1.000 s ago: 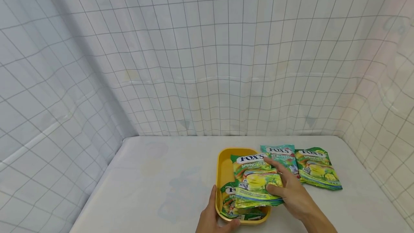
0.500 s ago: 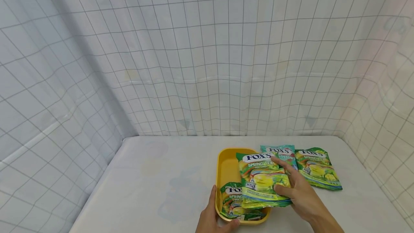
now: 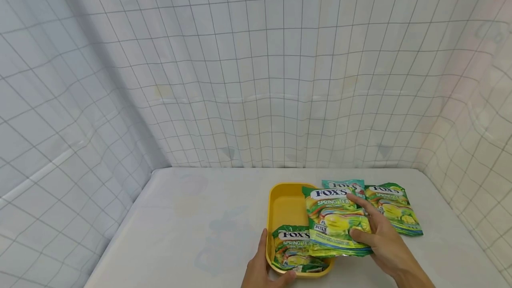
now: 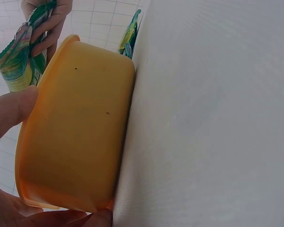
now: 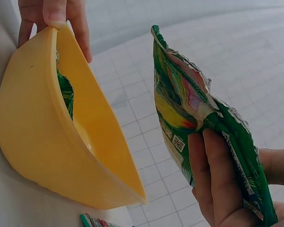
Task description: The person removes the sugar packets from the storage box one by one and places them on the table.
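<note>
My left hand (image 3: pixel 262 266) grips the near left corner of a yellow plastic tub (image 3: pixel 285 208), thumb on the rim and fingers around the side. A green candy bag (image 3: pixel 296 248), printed Fox's Spring Tea, lies inside the tub at its near end. In my right hand (image 3: pixel 380 237) is another green and yellow candy bag (image 5: pixel 180 109) of the same print, held by its right side with the thumb across the front. It is raised beside the tub, as the right wrist view shows, and overlaps the tub's right side in the head view.
Behind the held bag, a teal Fox's candy bag (image 3: pixel 331 184) lies on the white table (image 3: pixel 192 226), mostly covered in the head view. Right of it lies one more green Spring Tea bag (image 3: pixel 396 210). White sheets with a grid pattern (image 3: pixel 272 66) hang around the table.
My right hand has moved right with the candy bag, from over the tub toward its right side. More of the bag in the tub now shows. The left hand has stayed in place.
</note>
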The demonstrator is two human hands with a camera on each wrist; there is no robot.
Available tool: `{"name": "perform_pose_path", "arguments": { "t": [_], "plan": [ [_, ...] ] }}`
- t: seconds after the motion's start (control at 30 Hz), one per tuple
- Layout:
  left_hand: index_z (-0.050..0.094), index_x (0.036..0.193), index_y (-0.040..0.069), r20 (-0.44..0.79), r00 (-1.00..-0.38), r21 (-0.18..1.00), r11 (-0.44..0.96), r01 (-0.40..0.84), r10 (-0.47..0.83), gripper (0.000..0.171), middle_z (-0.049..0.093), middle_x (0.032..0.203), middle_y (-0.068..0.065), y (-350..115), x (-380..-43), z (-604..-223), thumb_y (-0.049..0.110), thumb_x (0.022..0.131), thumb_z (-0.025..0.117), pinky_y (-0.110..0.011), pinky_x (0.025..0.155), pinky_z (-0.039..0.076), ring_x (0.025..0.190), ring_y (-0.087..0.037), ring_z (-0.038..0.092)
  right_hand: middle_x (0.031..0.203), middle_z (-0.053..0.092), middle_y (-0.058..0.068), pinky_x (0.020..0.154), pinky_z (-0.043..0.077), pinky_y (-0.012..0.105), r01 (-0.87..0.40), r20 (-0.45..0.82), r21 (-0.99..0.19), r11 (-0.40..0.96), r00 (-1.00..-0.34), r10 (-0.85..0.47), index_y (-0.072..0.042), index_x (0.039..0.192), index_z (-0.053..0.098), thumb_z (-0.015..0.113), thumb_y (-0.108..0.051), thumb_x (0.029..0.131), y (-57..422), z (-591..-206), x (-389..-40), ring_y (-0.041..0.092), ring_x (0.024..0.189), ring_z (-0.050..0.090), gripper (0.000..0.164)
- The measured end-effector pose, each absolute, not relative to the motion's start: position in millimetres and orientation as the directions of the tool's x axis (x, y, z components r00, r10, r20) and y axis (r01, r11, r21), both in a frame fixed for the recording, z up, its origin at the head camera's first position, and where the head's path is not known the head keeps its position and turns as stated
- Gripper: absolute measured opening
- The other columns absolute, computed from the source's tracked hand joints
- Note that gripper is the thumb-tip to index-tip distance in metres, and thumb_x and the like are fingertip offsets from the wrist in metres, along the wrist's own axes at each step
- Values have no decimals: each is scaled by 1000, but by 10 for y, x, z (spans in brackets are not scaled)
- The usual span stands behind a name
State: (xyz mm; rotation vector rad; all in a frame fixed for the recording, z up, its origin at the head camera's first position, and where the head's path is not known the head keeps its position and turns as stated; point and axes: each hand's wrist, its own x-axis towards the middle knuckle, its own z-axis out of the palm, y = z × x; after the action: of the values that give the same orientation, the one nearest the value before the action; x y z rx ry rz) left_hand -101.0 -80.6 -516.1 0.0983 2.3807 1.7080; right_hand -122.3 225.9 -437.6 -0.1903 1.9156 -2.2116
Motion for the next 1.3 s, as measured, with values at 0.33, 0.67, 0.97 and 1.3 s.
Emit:
{"name": "perform_pose_path", "arguments": {
  "t": [0.33,0.67,0.97,1.3],
  "plan": [
    [8,162,-2,-100,-974,954,298,-36,203,113,63,129,-9,-828,-1014,-5174,45,89,79,-36,92,56,108,-19,68,166,-19,9,88,57,29,59,-15,-984,-168,-968,-250,-21,164,18,60,7,98,2434,-4418,-1198,36,147,29,84],
    [7,163,-1,-99,-974,959,280,-39,203,112,63,129,-8,-808,-1016,-5167,44,89,79,-34,91,57,106,-16,68,139,52,-11,92,57,39,53,13,-969,-243,-964,-265,-24,164,14,57,10,99,2604,-4457,-1174,21,119,64,85],
    [5,162,-3,-143,-966,967,240,-90,213,114,61,133,-10,-825,-991,-5138,44,89,79,-37,93,56,110,-19,66,137,54,-6,90,58,40,59,3,-970,-235,-967,-257,-24,163,16,54,12,99,2747,-4510,-1136,22,117,64,83],
    [5,162,-2,-142,-968,968,235,-92,208,115,60,134,-10,-819,-1011,-5158,45,89,80,-37,93,56,111,-20,66,132,56,1,87,59,39,91,-25,-966,-243,-965,-260,-32,160,23,51,14,99,2913,-4567,-1108,24,109,66,82]
  ]
}}
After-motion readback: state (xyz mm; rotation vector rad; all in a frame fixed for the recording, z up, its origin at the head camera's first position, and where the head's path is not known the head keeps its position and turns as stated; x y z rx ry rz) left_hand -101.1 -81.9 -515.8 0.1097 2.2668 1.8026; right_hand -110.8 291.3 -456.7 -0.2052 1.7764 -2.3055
